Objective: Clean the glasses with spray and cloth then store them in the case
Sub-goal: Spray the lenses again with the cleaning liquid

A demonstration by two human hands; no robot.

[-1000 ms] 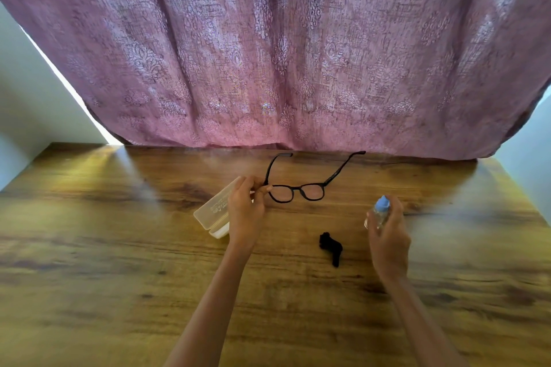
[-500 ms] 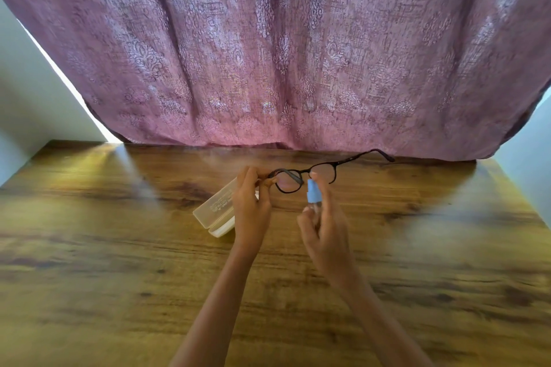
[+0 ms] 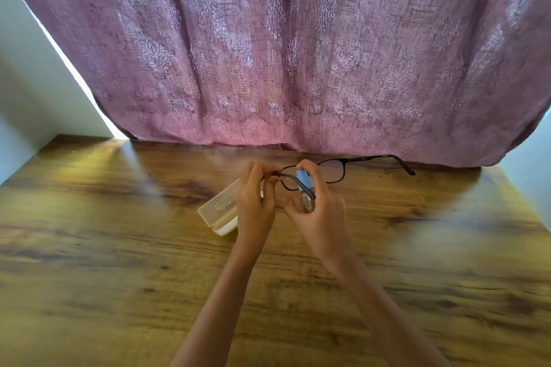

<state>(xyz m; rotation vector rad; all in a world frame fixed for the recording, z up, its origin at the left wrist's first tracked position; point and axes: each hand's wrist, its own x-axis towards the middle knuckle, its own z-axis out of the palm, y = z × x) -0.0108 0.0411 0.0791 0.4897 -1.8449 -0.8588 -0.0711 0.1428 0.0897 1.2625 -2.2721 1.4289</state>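
Black glasses (image 3: 332,171), arms unfolded, are held up beside a blue-capped spray bottle (image 3: 304,183); the pale case (image 3: 219,208) lies nearby.

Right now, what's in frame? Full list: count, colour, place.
glasses: 1, black frame, held above the table in front of the curtain, arms unfolded
spray bottle: 1, light blue top, clear body, upright just in front of the glasses
case: 1, translucent cream, open on the table, partly hidden behind the left hand
table: 1, brown wood grain, fills the lower half of the view
curtain: 1, mauve-pink with a pattern, hangs behind the far edge of the table
wall: pale, showing at both sides of the curtain
left hand: 1, pinches one end of the glasses
right hand: 1, grips the spray bottle, a finger over its top
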